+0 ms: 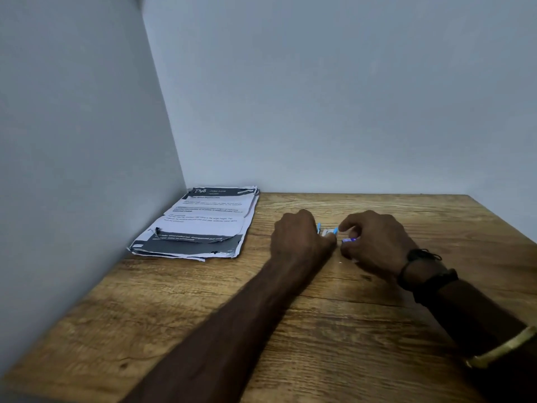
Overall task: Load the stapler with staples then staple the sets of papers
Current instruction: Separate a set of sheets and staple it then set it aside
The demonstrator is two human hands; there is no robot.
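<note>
While printed papers [200, 225] lie stacked by the wall [87, 141], left hand [299, 237] and right hand [374, 242] both curl round a small blue stapler [328, 230] on the worktop [319, 330]

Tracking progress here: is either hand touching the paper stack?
No; the left hand and right hand hold a small blue item between them, right of the paper stack.

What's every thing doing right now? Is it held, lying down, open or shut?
Papers, lying flat in the table corner, untouched.
Left hand, grips the blue stapler.
Right hand, pinches a small purple thing.
Stapler, mostly hidden; open or shut, cannot tell.
</note>
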